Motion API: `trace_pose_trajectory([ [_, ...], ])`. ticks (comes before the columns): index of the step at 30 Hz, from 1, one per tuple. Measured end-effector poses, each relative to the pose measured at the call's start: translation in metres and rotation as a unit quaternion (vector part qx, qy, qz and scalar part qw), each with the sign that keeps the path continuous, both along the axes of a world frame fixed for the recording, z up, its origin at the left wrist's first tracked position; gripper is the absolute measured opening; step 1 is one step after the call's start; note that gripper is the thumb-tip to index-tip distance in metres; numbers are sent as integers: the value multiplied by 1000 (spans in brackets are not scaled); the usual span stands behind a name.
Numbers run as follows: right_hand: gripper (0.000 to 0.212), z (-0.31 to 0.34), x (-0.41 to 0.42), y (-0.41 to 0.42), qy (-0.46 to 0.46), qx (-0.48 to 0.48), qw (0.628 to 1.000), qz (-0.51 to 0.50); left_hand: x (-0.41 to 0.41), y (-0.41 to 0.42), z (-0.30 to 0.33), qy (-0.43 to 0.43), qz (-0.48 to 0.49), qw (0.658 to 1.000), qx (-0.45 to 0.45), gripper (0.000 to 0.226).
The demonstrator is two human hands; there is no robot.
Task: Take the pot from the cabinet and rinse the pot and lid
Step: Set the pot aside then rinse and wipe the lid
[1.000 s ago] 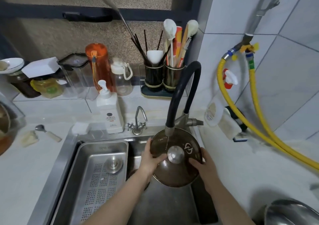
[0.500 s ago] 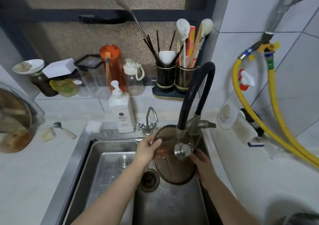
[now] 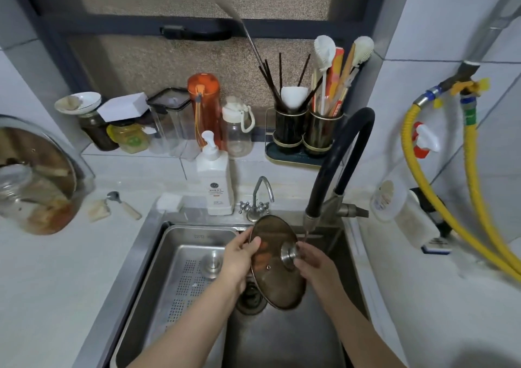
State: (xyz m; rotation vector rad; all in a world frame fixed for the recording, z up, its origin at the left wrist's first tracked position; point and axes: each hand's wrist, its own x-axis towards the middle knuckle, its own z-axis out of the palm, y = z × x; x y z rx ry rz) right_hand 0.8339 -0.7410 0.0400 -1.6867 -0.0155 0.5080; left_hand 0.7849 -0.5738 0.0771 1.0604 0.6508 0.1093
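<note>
A brown glass lid (image 3: pixel 270 280) with a steel knob is held nearly on edge over the sink basin (image 3: pixel 284 339). My left hand (image 3: pixel 239 257) grips the lid's upper left rim, thumb on the top face. My right hand (image 3: pixel 313 260) holds the knob side from the right, fingers at the knob. A thin stream of water falls from the black faucet (image 3: pixel 338 167) just right of the lid, onto my right hand. The pot is not in view.
A steel drain tray (image 3: pixel 174 283) fills the sink's left half. A soap bottle (image 3: pixel 214 181) and a small tap (image 3: pixel 258 198) stand behind the sink. Yellow hoses (image 3: pixel 451 212) run along the right wall. A glass jar (image 3: pixel 33 187) sits at left.
The lid has tipped from facing up to nearly on edge and shifted left of the stream. My right hand moved from the rim to the knob. The view swung left.
</note>
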Motion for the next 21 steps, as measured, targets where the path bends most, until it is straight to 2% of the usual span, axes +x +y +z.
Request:
trace_pose_trajectory([
  [4, 34, -1, 8, -19, -40, -68, 997, -13, 9, -20, -2, -5, -24, 1000, -3, 49],
  [7, 23, 3, 16, -39, -61, -100, 993, -10, 17, -38, 2, -10, -71, 997, 13, 54],
  [9, 15, 7, 20, -49, -56, -97, 994, -13, 23, -49, 6, -13, -91, 995, 29, 53],
  [15, 11, 18, 41, -69, -83, -115, 990, -18, 25, -70, 10, -31, -135, 988, 68, 42],
  [17, 16, 25, 49, -72, -92, -121, 988, -12, 23, -72, 10, -33, -159, 983, 84, 31],
  [21, 30, 30, 66, -77, -123, -151, 980, -37, 21, -70, 7, -28, -159, 980, 114, 29],
])
